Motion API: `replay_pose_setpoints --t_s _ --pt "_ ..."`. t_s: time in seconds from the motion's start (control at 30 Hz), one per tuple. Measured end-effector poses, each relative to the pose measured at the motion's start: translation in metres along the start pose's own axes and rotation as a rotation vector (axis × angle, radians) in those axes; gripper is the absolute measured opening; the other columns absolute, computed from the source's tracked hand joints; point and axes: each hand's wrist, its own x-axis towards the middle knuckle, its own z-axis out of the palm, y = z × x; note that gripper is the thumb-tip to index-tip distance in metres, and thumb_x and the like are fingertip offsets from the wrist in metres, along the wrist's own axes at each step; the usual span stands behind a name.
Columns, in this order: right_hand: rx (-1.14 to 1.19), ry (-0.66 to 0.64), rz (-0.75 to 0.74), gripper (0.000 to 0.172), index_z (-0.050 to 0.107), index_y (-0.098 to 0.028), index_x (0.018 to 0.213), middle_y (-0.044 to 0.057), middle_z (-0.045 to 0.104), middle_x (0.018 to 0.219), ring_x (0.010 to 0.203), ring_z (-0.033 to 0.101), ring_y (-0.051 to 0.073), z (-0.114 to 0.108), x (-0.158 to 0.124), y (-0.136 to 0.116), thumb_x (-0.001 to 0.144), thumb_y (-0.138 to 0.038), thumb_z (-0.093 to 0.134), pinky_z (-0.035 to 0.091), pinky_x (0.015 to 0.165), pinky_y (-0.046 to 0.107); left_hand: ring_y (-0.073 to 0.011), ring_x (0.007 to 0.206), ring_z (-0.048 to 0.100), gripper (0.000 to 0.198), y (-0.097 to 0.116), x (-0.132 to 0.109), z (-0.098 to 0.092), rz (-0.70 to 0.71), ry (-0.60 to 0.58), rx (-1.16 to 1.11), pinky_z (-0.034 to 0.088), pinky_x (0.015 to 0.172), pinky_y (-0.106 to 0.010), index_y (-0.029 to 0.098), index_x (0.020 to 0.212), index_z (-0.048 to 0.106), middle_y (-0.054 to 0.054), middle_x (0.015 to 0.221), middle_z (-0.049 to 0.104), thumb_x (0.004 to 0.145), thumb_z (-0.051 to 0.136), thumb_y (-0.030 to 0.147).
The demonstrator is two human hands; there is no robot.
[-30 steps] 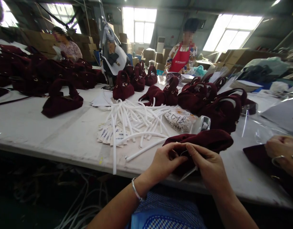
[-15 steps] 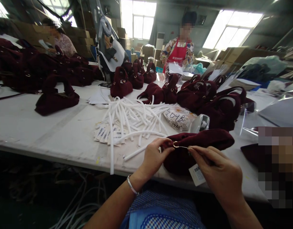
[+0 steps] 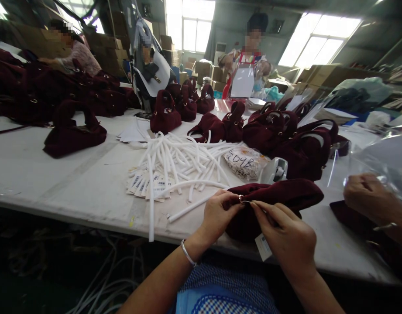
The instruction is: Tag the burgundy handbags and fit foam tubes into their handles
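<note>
Right now, the left hand [image 3: 220,213] has its grip pinched on a burgundy bag [image 3: 282,194] beside the metal ring [image 3: 241,198], and the right hand [image 3: 287,235] grasps a thin string [image 3: 248,201] between thumb and fingertips, close to that ring. A white tag [image 3: 263,247] hangs at six o'clock of the bag, which sits at the near edge of a long white desk [image 3: 76,187]. Seen from the bag, a pale plastic object [image 3: 279,168] stands close at twelve, a clear packet [image 3: 243,161] marked in black lies at eleven, loose white tubes [image 3: 177,161] sprawl at ten, and barcode cards [image 3: 143,186] fan out at nine. The desk's pale top is scuffed and smudged, with a darker band running across its left part. More burgundy bags [image 3: 302,152] crowd one o'clock, and a big heap [image 3: 56,91] fills far ten. A co-worker's hand [image 3: 371,196] is at three. Across the room, someone in a red apron stands near twelve behind a white sheet [image 3: 242,82], another person [image 3: 83,59] leans at ten, bright windows [image 3: 197,32] glow at eleven, and cartons [image 3: 321,83] pile at one.
</note>
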Motion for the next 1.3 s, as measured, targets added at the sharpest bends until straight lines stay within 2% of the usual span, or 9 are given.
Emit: replay_pose_setpoints --t_s 0.23,0.43,0.57,0.67,0.73,0.87,1.03,1.17,1.3 --pt "0.182 -0.146 0.075 0.021 0.074 -0.025 0.106 0.0 0.072 0.092 0.078 0.069 0.015 0.001 -0.002 0.005 0.098 -0.039 0.061 0.05 0.072 0.024 -0.015 0.083 0.066 0.008 0.004 -0.003 -0.004 0.004 0.013 -0.027 0.049 0.074 -0.024 0.021 0.087 0.079 -0.003 0.09 0.074 0.082 0.075 0.026" --pt "0.563 -0.579 0.299 0.04 0.057 -0.028 0.137 0.002 0.073 0.113 0.101 0.071 0.019 -0.024 -0.024 0.023 0.098 -0.038 0.058 0.058 0.088 0.027 -0.0165 0.067 0.066 0.02 0.01 -0.031 -0.011 -0.382 -0.19 -0.276 0.051 0.063 -0.025 0.014 0.087 0.078 -0.006 0.073 0.074 0.08 0.076 0.033" --pt "0.388 -0.416 0.16 0.034 0.06 -0.029 0.133 0.002 0.066 0.128 0.116 0.065 0.019 -0.034 -0.044 0.024 0.1 -0.026 0.053 0.053 0.101 0.029 -0.0193 0.076 0.07 0.024 0.007 -0.047 -0.001 -0.457 -0.243 -0.326 0.054 0.07 -0.028 0.013 0.091 0.076 -0.008 0.081 0.076 0.083 0.072 0.036" --pt "0.236 -0.187 0.029 0.033 0.063 -0.028 0.128 0.003 0.068 0.122 0.107 0.068 0.019 -0.035 -0.062 0.019 0.097 -0.02 0.059 0.053 0.102 0.03 -0.0202 0.081 0.07 0.024 0.004 -0.052 0.004 -0.433 -0.219 -0.285 0.055 0.072 -0.029 0.014 0.092 0.075 -0.009 0.088 0.077 0.084 0.071 0.036" --pt "0.218 -0.142 -0.012 0.029 0.065 -0.026 0.123 0.003 0.07 0.113 0.099 0.07 0.019 -0.031 -0.076 0.016 0.095 -0.018 0.062 0.055 0.097 0.03 -0.0193 0.079 0.07 0.021 0.003 -0.053 0.005 -0.402 -0.207 -0.236 0.054 0.071 -0.028 0.015 0.092 0.075 -0.008 0.089 0.077 0.085 0.071 0.034" --pt "0.21 -0.225 0.072 0.026 0.062 -0.022 0.124 0.007 0.071 0.112 0.091 0.072 0.02 -0.013 -0.1 0.013 0.099 -0.03 0.057 0.06 0.084 0.03 -0.0194 0.082 0.071 0.015 0.0 -0.053 0.003 -0.32 -0.201 -0.125 0.055 0.074 -0.029 0.017 0.093 0.075 -0.007 0.094 0.078 0.088 0.067 0.029" --pt "0.174 -0.367 0.327 0.05 0.054 -0.021 0.131 0.004 0.075 0.1 0.076 0.074 0.021 0.003 -0.105 0.005 0.092 -0.051 0.063 0.059 0.062 0.029 -0.0214 0.102 0.067 0.008 -0.001 -0.053 0.004 -0.03 -0.16 0.2 0.051 0.092 -0.034 0.022 0.086 0.074 -0.005 0.109 0.075 0.086 0.068 0.017" --pt "0.279 -0.398 0.442 0.038 0.057 -0.024 0.125 0.004 0.075 0.105 0.088 0.074 0.023 0.006 -0.098 0.002 0.094 -0.045 0.059 0.06 0.07 0.031 -0.0207 0.101 0.067 0.009 0.0 -0.052 0.003 0.051 -0.176 0.214 0.05 0.095 -0.036 0.022 0.088 0.075 -0.005 0.105 0.075 0.087 0.068 0.017" --pt "0.599 -0.438 0.543 0.026 0.062 -0.022 0.118 0.007 0.074 0.108 0.096 0.073 0.022 0.007 -0.096 0.01 0.098 -0.036 0.053 0.06 0.078 0.03 -0.0205 0.104 0.066 0.008 0.002 -0.052 -0.001 -0.004 -0.139 0.081 0.054 0.089 -0.031 0.019 0.086 0.076 -0.008 0.115 0.07 0.087 0.068 0.021"
